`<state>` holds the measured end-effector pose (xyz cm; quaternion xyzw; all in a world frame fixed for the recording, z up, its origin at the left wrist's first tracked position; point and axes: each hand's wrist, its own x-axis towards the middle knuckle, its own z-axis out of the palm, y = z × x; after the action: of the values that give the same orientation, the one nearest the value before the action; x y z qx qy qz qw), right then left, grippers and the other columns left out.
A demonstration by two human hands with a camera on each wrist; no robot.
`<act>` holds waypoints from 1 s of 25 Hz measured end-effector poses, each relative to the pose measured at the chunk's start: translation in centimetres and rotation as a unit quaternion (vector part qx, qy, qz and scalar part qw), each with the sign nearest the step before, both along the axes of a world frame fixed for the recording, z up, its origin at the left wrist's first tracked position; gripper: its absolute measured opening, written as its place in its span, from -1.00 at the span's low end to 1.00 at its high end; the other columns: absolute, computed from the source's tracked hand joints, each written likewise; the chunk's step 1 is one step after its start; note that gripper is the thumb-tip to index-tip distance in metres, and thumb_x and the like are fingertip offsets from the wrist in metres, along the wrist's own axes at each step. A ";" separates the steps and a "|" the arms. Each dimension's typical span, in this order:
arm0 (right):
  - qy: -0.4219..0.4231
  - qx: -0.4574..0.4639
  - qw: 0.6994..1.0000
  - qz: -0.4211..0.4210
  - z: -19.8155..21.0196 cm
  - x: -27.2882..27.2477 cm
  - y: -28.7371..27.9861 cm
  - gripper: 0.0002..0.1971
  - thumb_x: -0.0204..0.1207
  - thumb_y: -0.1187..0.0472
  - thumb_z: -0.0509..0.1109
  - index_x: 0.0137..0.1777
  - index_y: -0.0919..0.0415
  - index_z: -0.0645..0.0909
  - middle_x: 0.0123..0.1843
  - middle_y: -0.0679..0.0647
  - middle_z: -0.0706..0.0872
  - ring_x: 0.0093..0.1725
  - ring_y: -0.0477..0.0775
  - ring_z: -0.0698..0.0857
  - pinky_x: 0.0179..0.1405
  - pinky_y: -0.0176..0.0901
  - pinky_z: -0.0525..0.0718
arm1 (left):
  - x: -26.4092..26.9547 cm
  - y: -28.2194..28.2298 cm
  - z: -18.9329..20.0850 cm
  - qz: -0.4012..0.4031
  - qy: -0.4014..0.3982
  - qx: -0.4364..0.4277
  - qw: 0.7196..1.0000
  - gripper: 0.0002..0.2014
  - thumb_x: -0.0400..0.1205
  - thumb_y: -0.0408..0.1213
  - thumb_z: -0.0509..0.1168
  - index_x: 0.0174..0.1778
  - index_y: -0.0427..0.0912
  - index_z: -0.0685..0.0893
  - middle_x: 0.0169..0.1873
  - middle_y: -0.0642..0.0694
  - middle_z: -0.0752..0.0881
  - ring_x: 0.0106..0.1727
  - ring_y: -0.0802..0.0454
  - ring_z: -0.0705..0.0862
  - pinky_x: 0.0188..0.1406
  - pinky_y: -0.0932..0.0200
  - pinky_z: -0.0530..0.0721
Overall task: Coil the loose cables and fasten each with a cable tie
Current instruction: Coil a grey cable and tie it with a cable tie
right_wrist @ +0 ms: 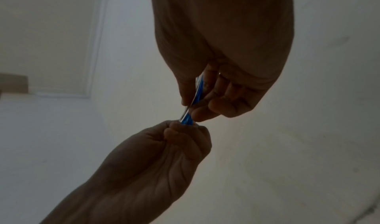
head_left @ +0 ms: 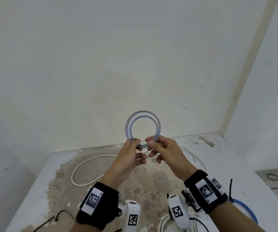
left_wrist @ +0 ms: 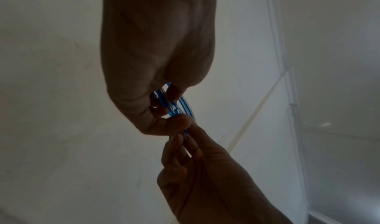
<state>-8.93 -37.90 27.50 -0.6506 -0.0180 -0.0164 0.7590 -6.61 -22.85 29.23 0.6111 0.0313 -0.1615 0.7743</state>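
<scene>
Cable coil (head_left: pixel 143 127), clear with a blue core, stands centre frame, its lower arc pinched by left hand (head_left: pixel 131 156) and right hand (head_left: pixel 165 153); no tie shows on it. White cable (head_left: pixel 84 168) lies uncoiled lower left (bundles at bottom look tied). Stained floor (head_left: pixel 151 181), white walls.

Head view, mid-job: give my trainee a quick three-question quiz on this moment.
1. True or false: the blue-striped clear coil rests on the floor.
2. Which hand pinches the coil? A. left hand only B. right hand only C. both
3. Fill in: the loose white cable lies on the ____, under the hands.

Key: 1 false, it is held up in front of the wall. 2 C, both pinch its lower edge. 3 floor.
</scene>
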 end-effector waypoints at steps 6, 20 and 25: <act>0.023 -0.010 1.000 0.007 -0.2 -0.4 -0.3 -0.85 0.65 0.22 0.43 0.16 0.22 0.70 -0.22 0.07 0.77 -0.32 0.00 0.70 -0.44 -0.20 0.52 | -0.7 -0.2 -0.3 -0.005 -0.105 0.084 0.991 -0.84 0.77 -0.30 0.03 0.03 -0.23 0.51 -0.13 -0.13 0.64 -0.23 0.05 0.69 -0.31 0.19 0.65; 0.065 -0.001 0.992 0.110 0.1 -1.5 1.4 -0.67 0.67 -0.05 0.32 0.15 0.13 0.80 0.01 0.13 0.79 -0.16 0.03 0.69 -0.26 -0.16 0.61 | 0.2 0.4 0.5 0.141 -0.061 -0.113 0.982 -0.78 0.70 -0.37 0.00 -0.07 -0.21 0.56 -0.61 0.06 0.21 -0.62 0.12 0.22 -0.41 0.17 0.36; 0.046 0.014 0.996 0.079 0.6 -0.9 1.8 -0.65 0.53 -0.08 0.36 0.08 0.19 0.71 -0.08 0.08 0.79 -0.06 0.04 0.75 -0.04 -0.14 0.65 | 0.5 1.5 -0.2 0.177 -0.076 -0.049 0.980 -0.79 0.64 -0.33 0.03 -0.25 -0.20 0.51 -0.62 0.09 0.15 -0.63 0.13 0.07 -0.64 0.23 0.09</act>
<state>-9.85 -36.05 28.06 -0.6365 -0.0344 0.0735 0.7670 -6.11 -21.36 29.00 0.5673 0.0724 0.0238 0.8200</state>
